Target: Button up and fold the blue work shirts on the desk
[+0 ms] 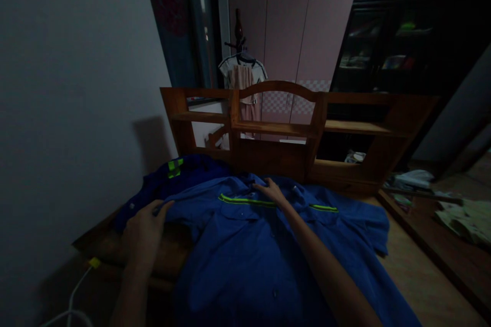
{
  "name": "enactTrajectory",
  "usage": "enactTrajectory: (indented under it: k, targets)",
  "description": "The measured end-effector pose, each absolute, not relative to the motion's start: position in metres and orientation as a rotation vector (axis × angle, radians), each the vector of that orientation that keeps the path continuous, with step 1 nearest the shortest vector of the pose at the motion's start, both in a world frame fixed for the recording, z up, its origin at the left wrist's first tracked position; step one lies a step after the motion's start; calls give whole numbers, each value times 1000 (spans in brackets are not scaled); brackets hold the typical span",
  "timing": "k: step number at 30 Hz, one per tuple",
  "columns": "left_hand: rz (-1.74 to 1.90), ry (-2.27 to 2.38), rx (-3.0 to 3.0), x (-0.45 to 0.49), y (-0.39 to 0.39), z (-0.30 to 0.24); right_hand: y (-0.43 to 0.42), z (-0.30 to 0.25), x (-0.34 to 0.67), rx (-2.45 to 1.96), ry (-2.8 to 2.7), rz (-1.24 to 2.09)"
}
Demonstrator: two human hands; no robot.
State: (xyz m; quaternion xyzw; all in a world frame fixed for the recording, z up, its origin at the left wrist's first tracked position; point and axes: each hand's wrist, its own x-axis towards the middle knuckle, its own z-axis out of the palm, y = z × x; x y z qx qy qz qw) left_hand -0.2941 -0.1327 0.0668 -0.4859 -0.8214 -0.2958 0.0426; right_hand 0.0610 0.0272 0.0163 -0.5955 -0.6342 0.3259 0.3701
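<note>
A blue short-sleeved work shirt [238, 255] with yellow-green stripes across the chest lies spread out, front side up. At its left sleeve end, my left hand [143, 230] is closed with the cuff edge between thumb and fingers. My right hand [273, 192] reaches across the shirt to the collar, its fingertips closed on the cloth there; the exact grip is small and dim. Beyond the left sleeve lies a bunched, darker blue garment [199, 167] with a yellow-green band.
A wooden shelf unit [276, 127] rises directly behind the shirt. The wall [76, 112] stands close on the left, with a white cable [72, 296] low down. Clothes hang on a coat stand [238, 28] in front of pink cupboards [286, 36]. Pale cloth [466, 219] lies far right.
</note>
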Motion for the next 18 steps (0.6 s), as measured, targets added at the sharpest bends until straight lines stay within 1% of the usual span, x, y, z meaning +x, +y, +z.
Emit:
enactTrajectory:
  k: [2,5,7,8,10,12,13,15,17,18]
  targets:
    - [-1092,-2490,-1481,-294,-138,75,45,25,50,-1512,-1601,932]
    - [-1575,-2421,-1618,-293,-150,82,64,31,33,-1451,-1588,1050]
    - [-1884,-2397,-1968,-292,-159,86,69,34,22,-1393,-1606,1114]
    - [-1974,-2407,-2218,-292,-163,88,70,36,18,-1352,-1621,1143]
    - [-1996,-2437,-2701,-292,-170,93,67,43,13,-1241,-1654,1186]
    - [-1973,-2438,-2866,-293,-173,97,65,54,11,-1122,-1682,1177]
    - [-1999,-2418,-2801,-295,-172,99,64,61,13,-1074,-1695,1151]
    - [-2039,-2367,-2465,-304,-165,100,64,72,19,-1024,-1726,1071]
    - [-1953,-2309,-2031,-317,-153,96,66,76,29,-1044,-1778,977]
    - [-1847,-2274,-1864,-325,-145,92,66,75,35,-1079,-1818,929]
